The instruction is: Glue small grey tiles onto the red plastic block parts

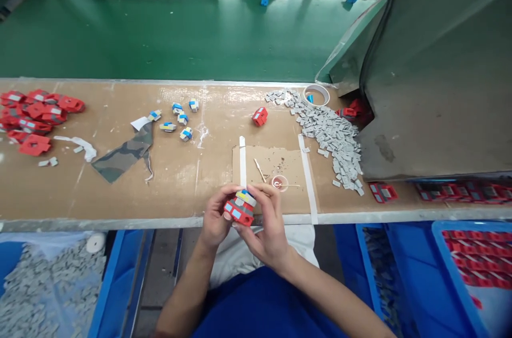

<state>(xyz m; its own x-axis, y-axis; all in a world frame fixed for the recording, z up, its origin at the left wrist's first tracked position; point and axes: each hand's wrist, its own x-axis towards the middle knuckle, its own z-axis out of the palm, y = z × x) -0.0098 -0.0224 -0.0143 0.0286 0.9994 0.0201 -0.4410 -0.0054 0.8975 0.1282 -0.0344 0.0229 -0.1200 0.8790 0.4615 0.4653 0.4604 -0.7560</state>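
Note:
Both hands hold a red plastic part [240, 212] with light-blue windows at the table's front edge. A small yellow, blue and grey piece [245, 198] sits against its top. My left hand [216, 216] grips the red part's left side, its fingers bent round it. My right hand [269, 225] closes on the right side, with fingertips at the small piece and the thumb below. Just beyond the hands, a cardboard sheet [294, 159] bears a small round dish [279, 183] of reddish stuff and a thin stick. Another red part [260, 116] lies farther back.
Red parts [34, 114] are heaped at far left. Several small blue-yellow pieces [182, 118] lie near a camouflage cloth [124, 157]. Grey pieces [334, 138] and a tape roll [316, 96] are right, beside a large metal housing [436, 71]. Blue bins [436, 258] stand below; a green belt [172, 34] runs behind.

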